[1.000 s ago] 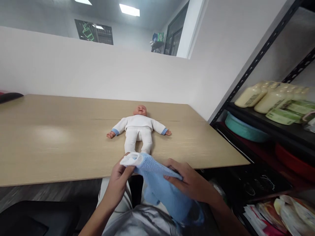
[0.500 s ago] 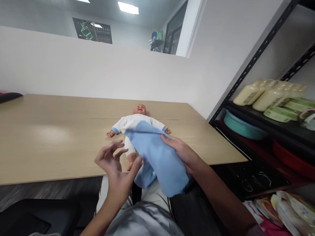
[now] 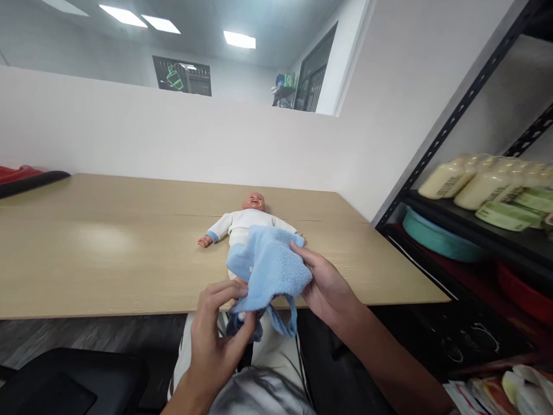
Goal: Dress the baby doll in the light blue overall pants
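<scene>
The long pale wooden bench [image 3: 108, 253] spans the scene, with a black metal shelf rack [image 3: 458, 115] at the right. A baby doll in a white suit [image 3: 242, 222] lies mid-bench, head far, legs near. The fluffy light-blue cloth garment [image 3: 268, 268] is held over the doll's legs at the near edge: the right hand [image 3: 328, 285] pinches its right side, the left hand [image 3: 216, 340] has fingers closed on its lower edge. Half a second ago the left hand was spread and free; now both grip the bunched cloth, so the handling is two-handed. The green labels on the cream bottles [image 3: 475, 181] are too blurred to read
</scene>
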Demonstrator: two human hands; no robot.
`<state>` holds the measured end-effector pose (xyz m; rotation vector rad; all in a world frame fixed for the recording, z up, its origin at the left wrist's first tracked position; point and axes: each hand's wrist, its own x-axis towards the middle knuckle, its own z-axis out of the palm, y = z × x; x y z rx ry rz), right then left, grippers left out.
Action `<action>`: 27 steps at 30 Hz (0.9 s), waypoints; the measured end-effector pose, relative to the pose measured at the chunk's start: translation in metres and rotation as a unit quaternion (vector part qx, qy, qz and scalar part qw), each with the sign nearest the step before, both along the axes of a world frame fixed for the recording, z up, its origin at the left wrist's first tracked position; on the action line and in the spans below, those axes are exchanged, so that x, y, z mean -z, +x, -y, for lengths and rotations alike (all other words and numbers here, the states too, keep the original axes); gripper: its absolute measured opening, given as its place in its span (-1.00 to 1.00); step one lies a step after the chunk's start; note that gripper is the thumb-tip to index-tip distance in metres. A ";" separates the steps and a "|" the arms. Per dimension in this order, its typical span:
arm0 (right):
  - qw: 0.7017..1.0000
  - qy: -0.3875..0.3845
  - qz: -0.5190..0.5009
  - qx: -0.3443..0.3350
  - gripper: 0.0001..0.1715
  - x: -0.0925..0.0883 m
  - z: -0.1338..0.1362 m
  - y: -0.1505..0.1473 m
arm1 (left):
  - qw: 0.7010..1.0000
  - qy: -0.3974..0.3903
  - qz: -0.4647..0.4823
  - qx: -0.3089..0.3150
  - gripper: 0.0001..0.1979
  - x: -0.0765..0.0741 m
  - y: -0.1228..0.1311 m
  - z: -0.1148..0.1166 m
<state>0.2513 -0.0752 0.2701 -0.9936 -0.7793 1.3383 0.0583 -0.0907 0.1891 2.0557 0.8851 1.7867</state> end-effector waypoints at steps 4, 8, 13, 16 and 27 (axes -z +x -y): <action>1.000 -0.007 -0.025 0.009 -0.59 -0.001 0.001 0.011 | 0.996 -0.075 0.039 -0.005 -0.88 -0.013 -0.006 -0.012; 0.970 0.133 0.196 0.059 -0.36 0.024 0.029 0.021 | 0.977 -0.200 0.051 0.054 -0.85 -0.024 -0.012 -0.022; 0.845 0.244 0.462 0.115 0.11 0.059 0.075 0.017 | 0.943 -0.285 0.037 0.169 -0.75 -0.037 -0.018 -0.021; 0.748 0.333 0.573 0.040 0.09 0.056 0.082 0.015 | 0.937 -0.285 -0.027 0.200 -0.77 -0.047 -0.019 -0.018; 0.965 0.167 0.175 0.102 -0.60 0.020 0.039 -0.014 | 0.968 -0.093 -0.211 0.100 -0.63 -0.051 -0.022 0.002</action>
